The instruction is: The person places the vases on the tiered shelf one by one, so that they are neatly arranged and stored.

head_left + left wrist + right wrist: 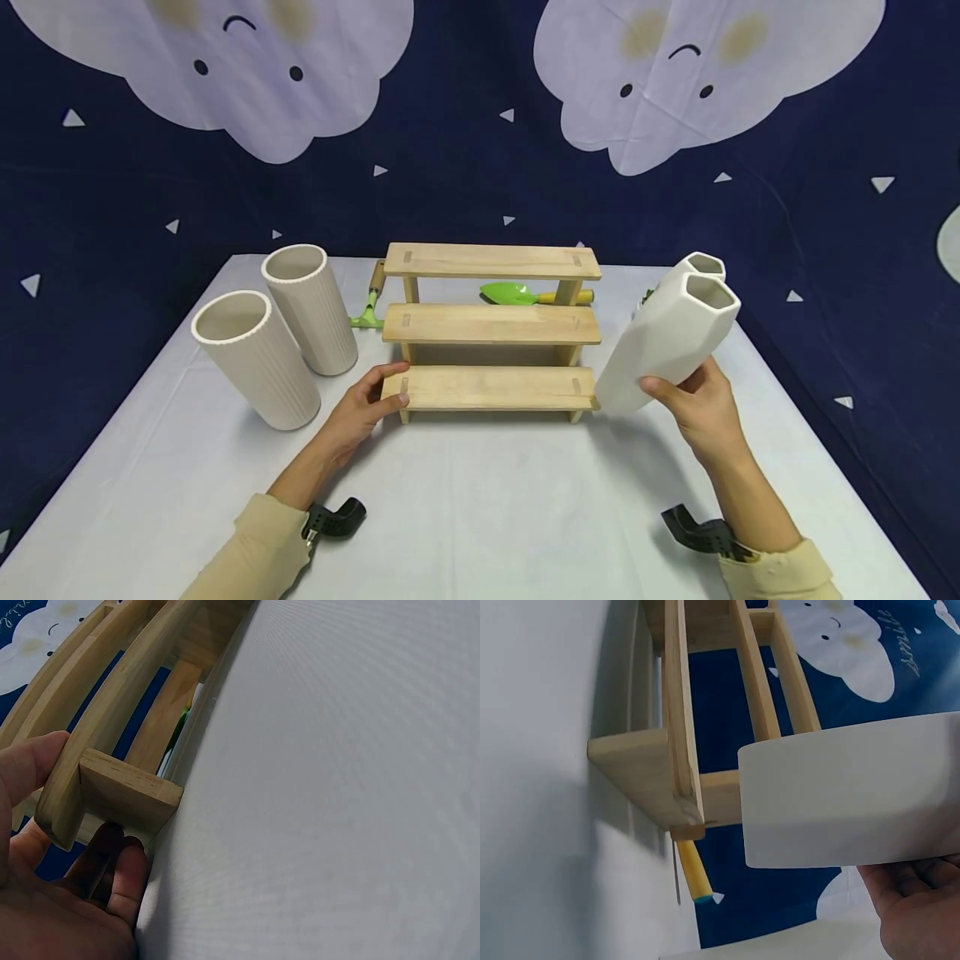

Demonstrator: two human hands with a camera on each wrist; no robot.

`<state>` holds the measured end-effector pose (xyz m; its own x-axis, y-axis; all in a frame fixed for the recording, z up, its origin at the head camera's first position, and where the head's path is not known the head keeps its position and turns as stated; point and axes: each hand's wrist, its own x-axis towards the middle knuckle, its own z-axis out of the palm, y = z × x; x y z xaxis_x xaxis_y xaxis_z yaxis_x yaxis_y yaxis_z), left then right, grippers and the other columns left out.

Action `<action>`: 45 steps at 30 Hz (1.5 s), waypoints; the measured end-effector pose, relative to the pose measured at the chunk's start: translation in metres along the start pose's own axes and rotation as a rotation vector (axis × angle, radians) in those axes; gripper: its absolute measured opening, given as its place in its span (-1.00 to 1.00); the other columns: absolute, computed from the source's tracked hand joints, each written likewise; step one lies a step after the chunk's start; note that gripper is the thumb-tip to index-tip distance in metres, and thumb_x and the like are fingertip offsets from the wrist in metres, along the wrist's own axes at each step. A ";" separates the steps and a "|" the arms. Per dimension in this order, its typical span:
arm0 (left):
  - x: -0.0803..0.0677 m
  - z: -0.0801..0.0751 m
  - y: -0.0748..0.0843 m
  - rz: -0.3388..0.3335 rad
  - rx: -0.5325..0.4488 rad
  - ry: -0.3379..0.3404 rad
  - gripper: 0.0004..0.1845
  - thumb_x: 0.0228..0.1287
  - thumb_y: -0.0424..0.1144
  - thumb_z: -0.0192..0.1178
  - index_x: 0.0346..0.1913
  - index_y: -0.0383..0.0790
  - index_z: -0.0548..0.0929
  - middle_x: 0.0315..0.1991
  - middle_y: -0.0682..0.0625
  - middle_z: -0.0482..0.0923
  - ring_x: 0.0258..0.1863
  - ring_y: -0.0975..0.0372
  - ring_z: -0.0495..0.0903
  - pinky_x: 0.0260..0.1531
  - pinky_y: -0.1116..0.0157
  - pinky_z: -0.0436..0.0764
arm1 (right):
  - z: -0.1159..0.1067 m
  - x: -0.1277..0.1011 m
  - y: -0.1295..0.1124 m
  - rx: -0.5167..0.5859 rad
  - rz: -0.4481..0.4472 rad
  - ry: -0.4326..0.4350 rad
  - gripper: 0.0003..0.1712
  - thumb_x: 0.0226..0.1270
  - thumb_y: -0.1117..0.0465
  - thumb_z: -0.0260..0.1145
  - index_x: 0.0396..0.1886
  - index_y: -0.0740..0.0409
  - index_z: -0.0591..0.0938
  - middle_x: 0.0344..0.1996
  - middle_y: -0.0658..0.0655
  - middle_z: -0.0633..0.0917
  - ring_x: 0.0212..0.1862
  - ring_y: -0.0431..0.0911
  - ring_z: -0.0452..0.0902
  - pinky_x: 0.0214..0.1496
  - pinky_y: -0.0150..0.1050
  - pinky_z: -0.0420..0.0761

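Observation:
A three-tier light wood plant stand (pixel 491 323) stands at the middle of the table. My left hand (pixel 358 421) grips the left end of its lowest board, the thumb on top; in the left wrist view, fingers (pixel 129 874) curl in under the board beside the leg. At the right, my right hand (pixel 705 417) holds a white faceted vase (pixel 660 346), tilted with its mouth up and to the right. The vase's base is close to the stand's lower right end. In the right wrist view, the vase (pixel 840 799) overlaps the upper boards. A second white vase (pixel 681 268) is mostly hidden behind it.
Two ribbed off-white vases (pixel 258 367) stand at the left. A small green rake (pixel 369 315) with a wooden handle lies behind the stand's left side. A green trowel (pixel 508 293) with a yellow handle shows between the upper boards. A dark blue cloud-print cloth (pixel 450 192) hangs behind the table.

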<state>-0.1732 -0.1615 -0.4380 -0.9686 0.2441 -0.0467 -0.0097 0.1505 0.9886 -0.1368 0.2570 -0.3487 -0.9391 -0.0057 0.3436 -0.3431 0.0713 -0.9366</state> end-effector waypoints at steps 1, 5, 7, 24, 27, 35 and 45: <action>0.000 0.000 0.000 0.001 0.000 -0.001 -0.42 0.25 -0.23 0.22 0.31 -0.16 0.33 0.36 -0.11 0.19 0.18 0.18 0.23 0.04 0.56 0.28 | 0.001 0.000 0.000 0.005 0.001 -0.001 -0.28 0.10 0.59 0.27 0.28 0.16 0.34 0.03 -0.07 0.59 0.06 -0.26 0.55 -0.02 -0.44 0.57; 0.000 0.000 0.000 -0.001 0.004 0.003 -0.42 0.25 -0.23 0.22 0.32 -0.16 0.33 0.35 -0.12 0.20 0.14 0.21 0.25 0.03 0.55 0.29 | 0.007 0.002 0.000 0.021 -0.005 -0.010 -0.29 0.09 0.59 0.28 0.26 0.18 0.35 0.00 -0.06 0.61 0.03 -0.24 0.57 -0.04 -0.42 0.58; 0.000 0.000 0.000 -0.004 0.005 0.005 -0.42 0.24 -0.23 0.23 0.32 -0.16 0.33 0.34 -0.12 0.21 0.13 0.22 0.26 0.03 0.54 0.30 | 0.010 0.003 -0.001 0.033 -0.008 -0.020 -0.29 0.09 0.60 0.27 0.26 0.19 0.35 -0.01 -0.05 0.61 0.03 -0.23 0.58 -0.04 -0.40 0.59; 0.000 0.001 0.000 -0.013 0.003 0.003 -0.42 0.24 -0.22 0.23 0.31 -0.13 0.34 0.31 -0.12 0.22 0.12 0.19 0.26 0.04 0.50 0.30 | 0.029 0.009 0.004 -0.006 0.032 -0.054 -0.25 0.08 0.53 0.33 0.29 0.15 0.33 0.03 -0.10 0.58 0.06 -0.25 0.55 0.00 -0.39 0.57; 0.000 0.001 0.000 -0.019 0.003 0.008 -0.42 0.24 -0.22 0.23 0.31 -0.12 0.34 0.31 -0.12 0.23 0.13 0.19 0.25 0.04 0.51 0.29 | 0.032 0.011 0.006 -0.022 0.032 -0.065 -0.24 0.08 0.51 0.34 0.29 0.14 0.32 0.05 -0.10 0.57 0.08 -0.25 0.54 0.00 -0.39 0.57; -0.001 0.001 0.001 -0.043 0.008 0.012 -0.42 0.24 -0.22 0.23 0.32 -0.11 0.33 0.31 -0.12 0.22 0.16 0.14 0.24 0.10 0.42 0.27 | 0.041 0.015 0.011 0.024 0.010 -0.098 -0.24 0.05 0.54 0.35 0.28 0.17 0.33 0.05 -0.07 0.58 0.09 -0.21 0.54 0.04 -0.36 0.56; -0.001 0.001 0.001 -0.042 0.018 0.014 -0.42 0.23 -0.22 0.23 0.31 -0.10 0.34 0.30 -0.12 0.22 0.15 0.14 0.24 0.10 0.39 0.27 | 0.051 0.020 0.014 -0.006 0.017 -0.109 -0.28 0.07 0.49 0.37 0.24 0.10 0.36 0.03 -0.12 0.58 0.08 -0.25 0.54 0.05 -0.40 0.54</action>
<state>-0.1717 -0.1603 -0.4370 -0.9709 0.2234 -0.0861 -0.0463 0.1775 0.9830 -0.1617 0.2070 -0.3584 -0.9414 -0.1130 0.3177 -0.3272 0.0781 -0.9417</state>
